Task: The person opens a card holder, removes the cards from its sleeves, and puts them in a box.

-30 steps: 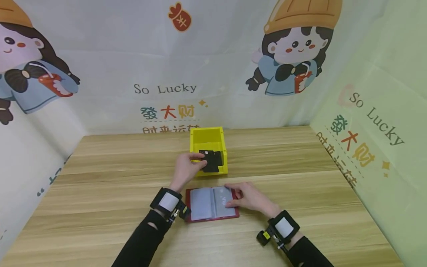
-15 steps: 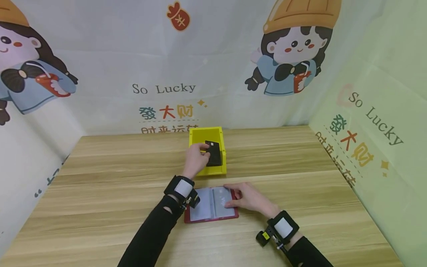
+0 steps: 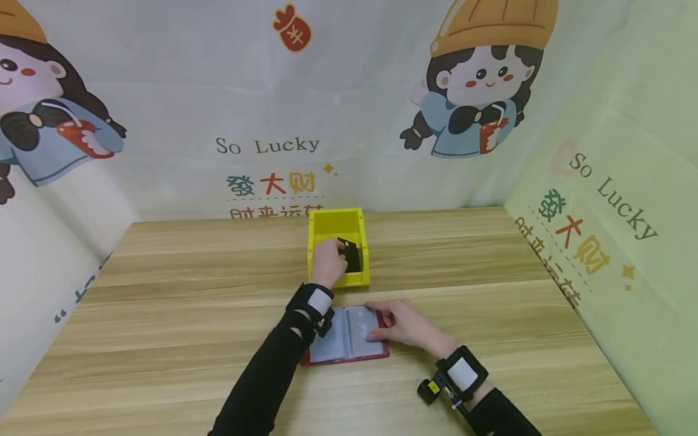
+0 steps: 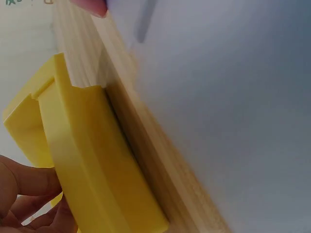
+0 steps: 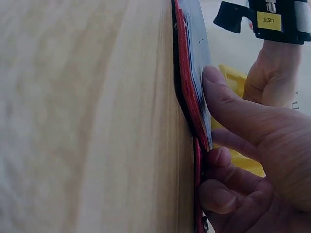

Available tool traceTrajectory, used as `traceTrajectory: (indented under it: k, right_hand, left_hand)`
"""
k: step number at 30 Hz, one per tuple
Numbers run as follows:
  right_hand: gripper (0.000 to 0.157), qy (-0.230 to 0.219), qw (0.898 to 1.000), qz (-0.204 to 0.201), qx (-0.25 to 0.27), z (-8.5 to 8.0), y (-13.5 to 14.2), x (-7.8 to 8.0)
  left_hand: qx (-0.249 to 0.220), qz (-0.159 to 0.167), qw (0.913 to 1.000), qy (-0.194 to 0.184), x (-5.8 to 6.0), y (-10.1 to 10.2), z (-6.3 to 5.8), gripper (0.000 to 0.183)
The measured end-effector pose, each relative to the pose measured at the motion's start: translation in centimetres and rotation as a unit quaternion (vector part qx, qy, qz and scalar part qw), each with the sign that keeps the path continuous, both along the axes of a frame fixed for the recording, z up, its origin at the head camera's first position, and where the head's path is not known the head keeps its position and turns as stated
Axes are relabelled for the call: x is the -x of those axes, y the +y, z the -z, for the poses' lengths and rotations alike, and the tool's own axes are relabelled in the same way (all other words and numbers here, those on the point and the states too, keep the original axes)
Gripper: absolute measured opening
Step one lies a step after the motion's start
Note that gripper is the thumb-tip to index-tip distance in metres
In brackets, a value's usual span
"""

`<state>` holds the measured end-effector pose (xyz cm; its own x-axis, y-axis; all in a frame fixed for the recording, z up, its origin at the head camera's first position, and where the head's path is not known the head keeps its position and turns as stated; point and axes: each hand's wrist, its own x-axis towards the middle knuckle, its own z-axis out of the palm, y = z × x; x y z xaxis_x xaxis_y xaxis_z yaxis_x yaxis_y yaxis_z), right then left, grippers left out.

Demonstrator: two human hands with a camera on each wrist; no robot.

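My left hand (image 3: 328, 263) reaches into the yellow bin (image 3: 338, 221), its fingers at the left edge of a black card (image 3: 352, 255) with a small light patch near its top. In the left wrist view, curled fingers (image 4: 36, 182) sit behind the bin's wall; the card is hidden there. Below the bin lies a red card holder (image 3: 349, 361), spread flat with clear sleeves, one marked "Vip". My right hand (image 3: 411, 324) grips its right side. In the right wrist view, the thumb (image 5: 218, 90) presses the sleeves, with fingers curled at the holder's edge.
A wood-grain table (image 3: 191, 303) carries the bin and the holder. Printed cloth (image 3: 349, 109) hangs behind and along both sides. A camera band (image 3: 462, 372) is strapped on each wrist, and the left forearm passes over the holder's left corner.
My left hand has moved right and farther into the bin, bringing a black card from over its front down inside. The right hand keeps its hold on the card holder.
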<state>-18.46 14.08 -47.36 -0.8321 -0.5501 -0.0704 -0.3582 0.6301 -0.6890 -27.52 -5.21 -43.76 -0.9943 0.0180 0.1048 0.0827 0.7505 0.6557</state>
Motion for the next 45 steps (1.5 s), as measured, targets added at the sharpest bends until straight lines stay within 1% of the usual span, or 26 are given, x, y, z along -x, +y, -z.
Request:
traceTrajectory:
  k: [6,11,15,18,22,24,26,29,32,34,36,39,42,45]
  right_hand:
    - [0.061,0.005,1.0,0.003,0.001,-0.1,0.0,-0.1]
    - [0.06,0.01,1.0,0.002,0.0,0.0,0.0,0.0]
    - [0.061,0.011,1.0,0.001,0.001,0.1,0.0,0.0]
    - [0.06,0.008,1.0,0.003,0.004,0.1,-0.1,0.0]
    - [0.059,0.008,1.0,0.002,0.004,0.0,-0.2,0.0]
    - [0.059,0.006,1.0,0.0,0.006,0.0,-0.2,0.0]
    - [0.059,0.006,1.0,0.001,0.007,-0.1,-0.2,0.0]
    - [0.06,0.006,1.0,0.001,0.007,-0.1,-0.2,0.0]
    - [0.06,0.007,1.0,0.001,0.006,-0.1,-0.2,0.0]
    - [0.06,0.006,1.0,0.0,0.006,-0.1,-0.2,-0.1]
    - [0.06,0.003,1.0,0.0,0.008,-0.1,-0.3,0.0]
    - [0.06,-0.003,1.0,0.002,0.008,-0.1,-0.3,0.0]
    - [0.061,-0.011,1.0,0.009,0.007,-0.1,-0.3,0.0]
    - [0.062,-0.015,1.0,0.016,0.0,-0.1,-0.3,0.0]
  left_hand:
    - [0.041,0.008,0.9991,-0.008,0.1,0.5,0.6,0.026]
    - [0.093,0.026,0.9952,0.017,-0.2,0.8,0.8,0.015]
    - [0.123,0.031,0.9918,0.019,-0.6,1.0,0.8,0.013]
    - [0.133,0.027,0.9907,-0.003,-0.8,1.2,0.6,0.016]
    - [0.143,0.02,0.988,-0.055,-0.9,1.4,0.4,0.023]
    - [0.145,0.019,0.9869,-0.07,-0.9,1.4,0.4,0.026]
    - [0.142,0.021,0.9871,-0.071,-0.9,1.4,0.4,0.025]
    - [0.133,0.033,0.9884,-0.065,-1.0,1.3,0.5,0.024]
    - [0.125,0.045,0.9898,-0.05,-1.3,1.0,0.7,0.025]
    - [0.114,0.049,0.9917,-0.034,-1.6,0.7,0.7,0.027]
    - [0.096,0.049,0.9942,-0.008,-2.1,0.4,0.5,0.03]
    - [0.058,0.057,0.9963,0.029,-3.2,-0.4,0.2,0.033]
    - [0.036,0.079,0.995,0.049,-4.8,-1.3,-0.1,0.032]
    - [0.038,0.113,0.9921,0.037,-6.9,-2.3,-0.3,0.026]
